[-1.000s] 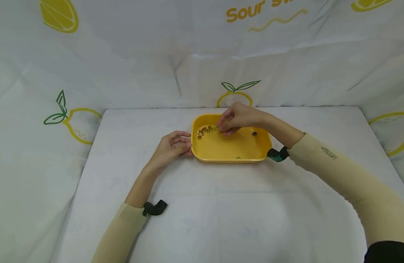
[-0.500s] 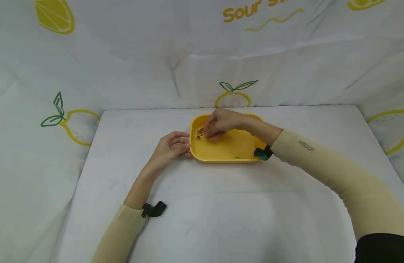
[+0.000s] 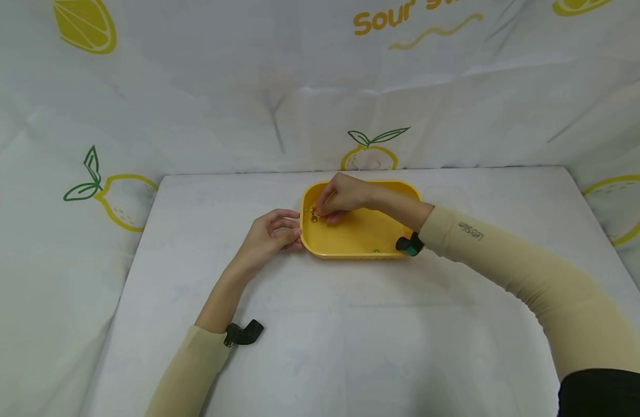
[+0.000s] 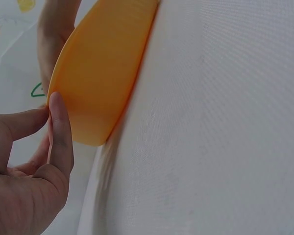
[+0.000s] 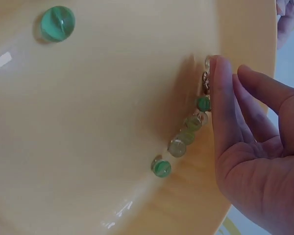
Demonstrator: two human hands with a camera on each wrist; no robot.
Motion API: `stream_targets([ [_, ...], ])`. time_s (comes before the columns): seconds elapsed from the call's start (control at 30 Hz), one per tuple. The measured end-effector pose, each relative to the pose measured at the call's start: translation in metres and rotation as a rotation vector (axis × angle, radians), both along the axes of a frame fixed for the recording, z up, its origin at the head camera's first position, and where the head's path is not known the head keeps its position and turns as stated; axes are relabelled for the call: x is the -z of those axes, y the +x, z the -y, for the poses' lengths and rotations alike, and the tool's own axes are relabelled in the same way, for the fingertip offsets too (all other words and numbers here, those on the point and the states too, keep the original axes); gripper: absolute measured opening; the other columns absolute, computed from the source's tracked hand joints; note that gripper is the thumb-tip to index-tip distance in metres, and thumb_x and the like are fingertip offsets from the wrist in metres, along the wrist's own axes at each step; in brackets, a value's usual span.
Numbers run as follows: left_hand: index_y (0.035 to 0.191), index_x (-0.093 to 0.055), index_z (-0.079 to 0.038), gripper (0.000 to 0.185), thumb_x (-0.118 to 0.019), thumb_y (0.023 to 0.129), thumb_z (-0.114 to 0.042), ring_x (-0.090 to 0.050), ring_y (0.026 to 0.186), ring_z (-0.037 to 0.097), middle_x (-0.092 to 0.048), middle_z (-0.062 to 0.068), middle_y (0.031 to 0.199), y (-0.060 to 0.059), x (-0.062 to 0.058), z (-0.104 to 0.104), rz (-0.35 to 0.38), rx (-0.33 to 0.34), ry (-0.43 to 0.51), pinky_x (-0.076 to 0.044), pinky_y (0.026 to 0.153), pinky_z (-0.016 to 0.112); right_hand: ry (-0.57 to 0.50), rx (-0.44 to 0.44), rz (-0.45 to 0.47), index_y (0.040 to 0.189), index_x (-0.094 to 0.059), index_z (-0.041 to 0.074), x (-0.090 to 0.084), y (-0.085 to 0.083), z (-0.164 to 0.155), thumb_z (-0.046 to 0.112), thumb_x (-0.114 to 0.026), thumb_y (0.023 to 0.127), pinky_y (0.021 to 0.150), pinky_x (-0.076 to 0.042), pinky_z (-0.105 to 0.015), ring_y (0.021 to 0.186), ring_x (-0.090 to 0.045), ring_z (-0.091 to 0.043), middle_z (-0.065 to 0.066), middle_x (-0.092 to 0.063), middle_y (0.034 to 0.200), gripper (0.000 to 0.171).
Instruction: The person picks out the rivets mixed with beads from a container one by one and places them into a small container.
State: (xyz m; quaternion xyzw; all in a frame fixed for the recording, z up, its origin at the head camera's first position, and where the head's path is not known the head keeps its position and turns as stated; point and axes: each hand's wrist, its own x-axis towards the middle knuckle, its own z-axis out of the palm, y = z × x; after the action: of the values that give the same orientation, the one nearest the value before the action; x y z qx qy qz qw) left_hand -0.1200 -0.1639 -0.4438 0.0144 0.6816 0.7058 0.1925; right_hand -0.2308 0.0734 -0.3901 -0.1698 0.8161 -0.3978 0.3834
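In the head view, my left hand [image 3: 267, 234] is at the left end of a yellow tray [image 3: 361, 256]. The left wrist view has its fingertips [image 4: 59, 105] touching the tray's rim from outside. Inside the tray, my right hand [image 3: 340, 197] reaches toward the left wall, beside amber marbles [image 3: 314, 218]. From the right wrist, a row of marbles, several green [image 5: 161, 168] and some clear, runs along the wall up to my fingers [image 5: 223, 103]. Thumb and index finger look apart at the tips. Part of the row is hidden behind the hand.
A separate green marble [image 5: 58, 23] lies in the tray away from the row, near the front wall. The tray stands on a white-covered table [image 3: 340, 336]. A white cloth with lemon prints [image 3: 369, 156] hangs behind.
My right hand has moved left along the tray, from mid-row to the amber marbles at the left end. The left hand stays at the rim.
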Motion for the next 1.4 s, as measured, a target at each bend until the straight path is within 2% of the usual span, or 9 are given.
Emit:
stream_targets([
  [0.47, 0.143, -0.058, -0.002, 0.041, -0.070, 0.104, -0.004, -0.079, 0.088, 0.015, -0.068, 0.013, 0.116, -0.0006, 0.0017, 0.0023, -0.012, 0.010, 0.001, -0.071, 0.088, 0.032, 0.065, -0.068, -0.044, 0.118, -0.078, -0.008, 0.0022, -0.0013, 0.0087, -0.001, -0.072, 0.101, 0.069, -0.068, -0.021, 0.067, -0.073, -0.007, -0.014, -0.080, 0.099, 0.020],
  [0.97, 0.143, -0.059, -0.002, 0.040, -0.070, 0.104, -0.005, -0.079, 0.089, 0.015, -0.068, 0.011, 0.113, -0.0007, 0.0005, 0.0021, -0.011, 0.014, -0.002, -0.070, 0.088, 0.032, 0.125, -0.107, -0.087, 0.116, -0.080, -0.005, 0.0061, -0.0024, 0.0086, 0.002, -0.074, 0.100, 0.073, -0.068, -0.022, 0.071, -0.075, -0.008, -0.017, -0.081, 0.108, 0.018],
  [1.4, 0.142, -0.059, -0.003, 0.040, -0.070, 0.104, -0.003, -0.079, 0.087, 0.015, -0.068, 0.010, 0.112, -0.0003, 0.0001, 0.0008, -0.001, 0.002, -0.004, -0.071, 0.089, 0.034, 0.119, -0.146, -0.111, 0.109, -0.081, -0.005, 0.0090, -0.0025, 0.0048, 0.004, -0.075, 0.101, 0.070, -0.068, -0.022, 0.067, -0.074, -0.007, -0.013, -0.082, 0.094, 0.014],
])
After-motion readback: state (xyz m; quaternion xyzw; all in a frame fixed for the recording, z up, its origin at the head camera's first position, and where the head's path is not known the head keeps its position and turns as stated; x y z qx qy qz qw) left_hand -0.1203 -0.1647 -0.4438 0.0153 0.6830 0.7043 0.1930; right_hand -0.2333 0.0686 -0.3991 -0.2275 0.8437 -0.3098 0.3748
